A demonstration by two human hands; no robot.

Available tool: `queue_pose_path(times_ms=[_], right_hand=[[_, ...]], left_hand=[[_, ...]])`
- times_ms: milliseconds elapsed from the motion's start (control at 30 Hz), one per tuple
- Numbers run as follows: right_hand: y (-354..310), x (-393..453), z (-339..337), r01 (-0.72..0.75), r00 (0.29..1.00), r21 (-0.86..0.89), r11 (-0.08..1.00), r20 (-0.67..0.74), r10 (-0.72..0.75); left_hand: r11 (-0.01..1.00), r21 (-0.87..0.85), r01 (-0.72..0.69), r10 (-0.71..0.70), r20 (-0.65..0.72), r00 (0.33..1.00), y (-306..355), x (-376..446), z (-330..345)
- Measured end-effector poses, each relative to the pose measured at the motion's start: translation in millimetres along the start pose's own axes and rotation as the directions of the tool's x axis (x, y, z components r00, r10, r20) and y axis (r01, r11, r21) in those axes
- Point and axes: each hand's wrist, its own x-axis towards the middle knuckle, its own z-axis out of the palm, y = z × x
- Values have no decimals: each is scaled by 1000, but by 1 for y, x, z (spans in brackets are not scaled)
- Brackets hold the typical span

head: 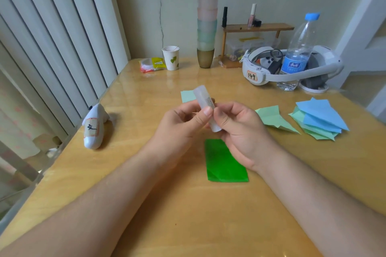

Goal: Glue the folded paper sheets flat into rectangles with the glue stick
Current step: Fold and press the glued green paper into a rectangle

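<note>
- We held the glue stick (pixel 205 108) up in the middle of the picture, above the table (pixel 167 204).
- Our left hand (pixel 181 125) pinched the stick near its middle, with the thumb on the front.
- Our right hand (pixel 240 131) curled its fingers round the bottom end of the stick.
- The stick was tilted. Its long way ran from the lower right up to the upper left, and its rounded top pointed away from us.
- We could not tell if the cap was on or off.
- The dark green paper (pixel 225 162) lay flat on the table, just below our hands and a little to the right. It already looked like a rectangle.
- Our right hand was right above its top edge, so that hand was the nearer one. Its wrist hid one corner.
- We think the stick had to turn its top down toward this paper before any glue could go on.
- More folded papers waited at the right side of the picture: a light green one (pixel 275 119) and a blue and green pile (pixel 319 119).
- Another light green piece (pixel 187 96) peeked out behind our hands.
</note>
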Motion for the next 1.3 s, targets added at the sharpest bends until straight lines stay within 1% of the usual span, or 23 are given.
queue_pose_path(times_ms=[33,67,100,133,167,200,233,300,433,567,667,767,900,1000,1300], right_hand=[[0,0,-1,19,1000,-85,996,-15,-21],[-1,0,-2,54,998,-233,971,-31,-63],[-3,0,-6,111,990,-429,896,-36,-140],[-4,2,-11,177,972,-620,765,-10,-234],[-5,3,-16,234,948,-753,615,38,-315],[-6,4,-20,268,926,-827,494,80,-369],[-6,4,-23,277,915,-857,434,97,-392],[-6,5,-26,266,918,-872,412,98,-385],[2,6,-32,272,922,-905,326,148,-358],[4,6,-33,260,929,-915,308,149,-340],[4,5,-32,249,933,-920,303,144,-330],[4,4,-31,251,935,-922,296,151,-321],[4,3,-32,268,929,-921,282,170,-327],[3,3,-33,267,932,-922,279,174,-317],[6,5,-34,251,941,-929,272,169,-294]], left_hand=[[999,27,-23,24,-27,999,0,1,-3],[996,77,-43,47,-51,998,0,3,-6],[990,127,-55,65,-76,995,-1,4,-12],[978,195,-74,94,-94,991,0,5,-19],[958,274,-89,124,-113,986,1,6,-26],[928,359,-96,154,-136,979,3,7,-34],[895,437,-87,174,-161,972,4,7,-41],[847,529,-46,175,-196,965,6,6,-50],[819,572,43,145,-280,949,-3,8,-58],[766,622,163,120,-387,914,-8,11,-66],[737,633,238,75,-427,901,-11,12,-70],[724,629,283,30,-439,898,-13,12,-71],[713,633,303,-7,-425,905,-12,11,-68],[687,652,321,-11,-432,902,-11,11,-68],[684,641,348,-42,-441,896,-12,9,-70]])
